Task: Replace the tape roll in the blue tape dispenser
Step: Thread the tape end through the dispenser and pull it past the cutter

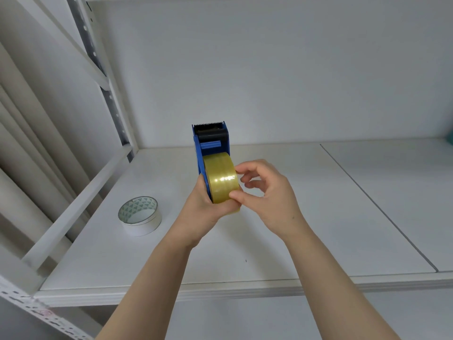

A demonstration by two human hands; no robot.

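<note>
The blue tape dispenser (211,143) is held upright above the shelf, its serrated black cutter at the top. A yellowish clear tape roll (220,179) sits in its lower part. My left hand (203,207) grips the dispenser from below and from the left. My right hand (264,192) pinches the right side of the yellowish roll with thumb and fingertips. A second roll, the white tape roll (140,215) with a green triangle pattern inside its core, lies flat on the shelf to the left, untouched.
The white shelf board (294,229) runs under my hands, with a seam on the right and a front edge below my forearms. A perforated metal upright (107,94) and a diagonal brace (81,202) stand at the left. A white wall closes the back.
</note>
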